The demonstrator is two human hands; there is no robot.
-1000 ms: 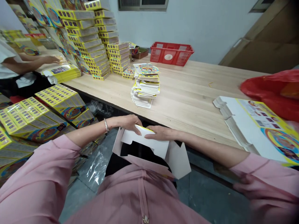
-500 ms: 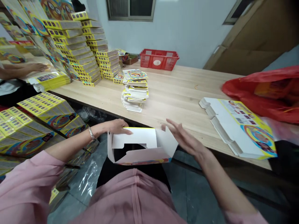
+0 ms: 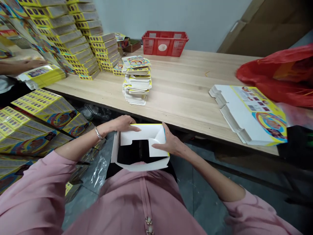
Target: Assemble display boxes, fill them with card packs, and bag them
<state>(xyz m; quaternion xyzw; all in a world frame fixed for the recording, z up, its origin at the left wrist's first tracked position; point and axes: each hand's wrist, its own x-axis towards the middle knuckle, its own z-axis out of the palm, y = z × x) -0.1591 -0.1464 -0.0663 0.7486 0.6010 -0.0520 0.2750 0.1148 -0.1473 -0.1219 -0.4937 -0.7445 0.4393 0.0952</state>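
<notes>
Since the earlier frame, the right hand (image 3: 170, 143) has dropped from its raised, spread pose onto the carton, and the head camera has tilted, shifting the whole scene upward in view. Background: a long pale wooden workbench (image 3: 186, 85) runs across the view. On it stand tall stacks of yellow-edged flat cartons (image 3: 73, 36), a red plastic basket (image 3: 163, 43), a loose pile of printed cards (image 3: 137, 83) and, at right, an opened carton blank (image 3: 249, 114) beside a red plastic bag (image 3: 276, 75). Filled yellow boxes (image 3: 36, 127) are stacked below the bench at left, and a co-worker's hand (image 3: 31, 64) lies on printed sheets at far left. Foreground: a white, partly folded carton (image 3: 139, 133) sits just in front of the person's pink jacket (image 3: 144, 199), between both hands. The left hand (image 3: 123, 124), with a metal bracelet (image 3: 98, 133) at its wrist, lies with its fingers together over the carton's far edge. The right hand touches the carton's right side, its thumb raised along the wall and its fingers (image 3: 157, 146) pressed against a white inner flap (image 3: 156, 147).
</notes>
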